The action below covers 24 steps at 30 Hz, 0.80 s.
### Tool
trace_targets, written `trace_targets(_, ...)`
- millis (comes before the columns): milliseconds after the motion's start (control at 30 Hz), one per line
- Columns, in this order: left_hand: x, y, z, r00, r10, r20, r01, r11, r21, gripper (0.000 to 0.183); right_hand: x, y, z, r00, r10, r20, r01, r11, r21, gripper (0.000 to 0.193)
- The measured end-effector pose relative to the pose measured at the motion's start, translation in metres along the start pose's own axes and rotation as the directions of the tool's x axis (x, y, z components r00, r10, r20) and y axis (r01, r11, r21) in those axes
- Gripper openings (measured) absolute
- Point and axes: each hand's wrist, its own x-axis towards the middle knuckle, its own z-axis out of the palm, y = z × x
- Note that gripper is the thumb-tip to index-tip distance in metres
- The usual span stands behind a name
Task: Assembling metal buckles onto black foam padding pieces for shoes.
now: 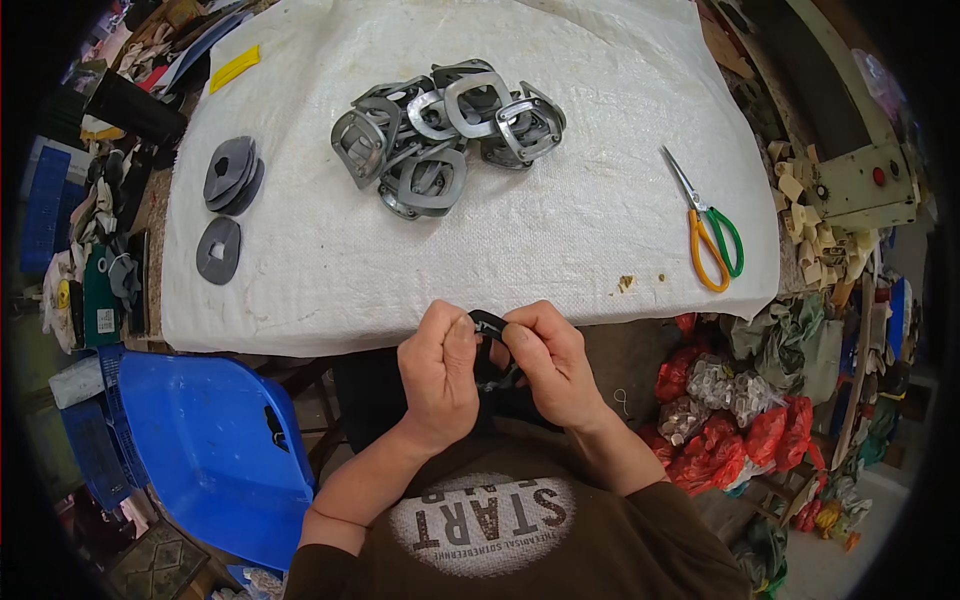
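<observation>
In front of my chest, just off the table's near edge, both hands hold a dark, curved buckle-like frame (489,320) between them. My left hand (438,370) is closed, its thumb and fingers pinching the frame's left end. My right hand (550,365) grips the other end, thumb pressed along its side. Part of the frame is hidden behind the fingers. Further back on the table lies a heap of silver metal buckles (362,150), rounded squares with open centres. To the left are a stack of grey rounded pads (228,172) and a single grey pad (212,264) with a hole.
White woven sheeting (330,270) covers the table. Scissors (708,232) with orange and green handles lie at right, a yellow strip (235,68) at far left. A blue plastic chair (200,440) stands left; red bags (765,435) sit on the right; a machine (870,185) stands beyond the right edge.
</observation>
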Motion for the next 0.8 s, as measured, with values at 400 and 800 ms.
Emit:
trace_targets(400,0.011,0.000,-0.011,0.966,-0.112,0.231,0.129,0.990,-0.060,0.034,0.003,0.008,-0.007,1.000,0.012,0.025,-0.010,0.997,-0.082,0.020)
trace_targets(800,0.003,-0.002,0.003,0.991,-0.132,-0.019,0.128,0.982,-0.136,0.033,0.001,0.030,0.013,0.975,-0.167,-0.144,0.153,0.983,-0.106,0.031)
